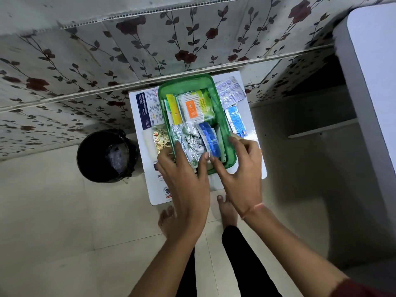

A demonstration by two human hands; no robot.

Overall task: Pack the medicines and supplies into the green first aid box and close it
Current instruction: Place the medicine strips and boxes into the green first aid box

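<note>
The green first aid box stands open on a small white table. Inside lie an orange-and-white packet, a yellow-green packet, a silver foil strip and a blue sachet. My left hand rests over the box's near left corner, fingers spread, its fingertips on the silver foil strip. My right hand lies at the near right corner, fingers apart, touching the box's rim. Outside the box lie a silver blister strip, a blue packet, a gold blister strip and a dressings box.
A black bin with a liner stands on the floor left of the table. A flowered wall covering runs behind. A white cabinet rises at the right. My bare feet are on the tiled floor under the table's front edge.
</note>
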